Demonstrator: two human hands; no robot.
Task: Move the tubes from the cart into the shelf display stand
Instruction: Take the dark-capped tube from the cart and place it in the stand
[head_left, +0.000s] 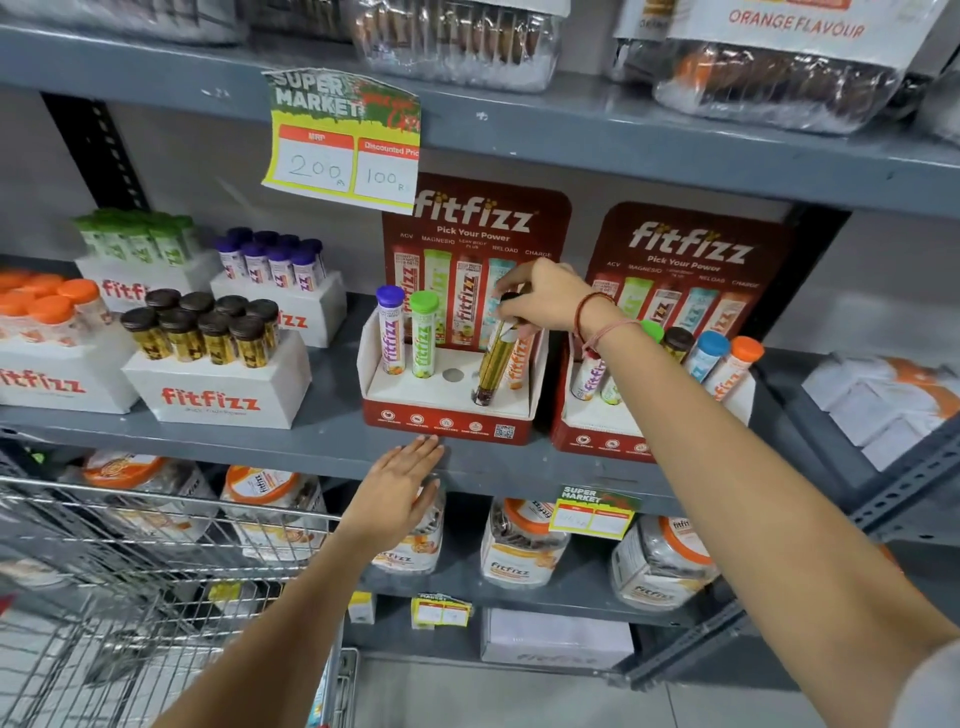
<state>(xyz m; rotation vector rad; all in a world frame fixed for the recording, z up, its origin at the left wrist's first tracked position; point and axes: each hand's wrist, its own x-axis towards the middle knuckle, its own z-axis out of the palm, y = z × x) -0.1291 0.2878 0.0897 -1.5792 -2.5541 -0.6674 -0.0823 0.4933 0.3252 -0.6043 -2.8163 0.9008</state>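
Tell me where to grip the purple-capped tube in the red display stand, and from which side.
Grip the purple-capped tube by its cap and upper body, coming from above and in front. It stands upright with its base sunk in the display stand; the backboard blocks the rear, the green-capped tube crowds its right.

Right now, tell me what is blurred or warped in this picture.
Head view: wide-angle lens bows the shelf edge; cart and top-shelf packs are soft; right hand and its brown-capped tube smear slightly; display stand stays sharp.
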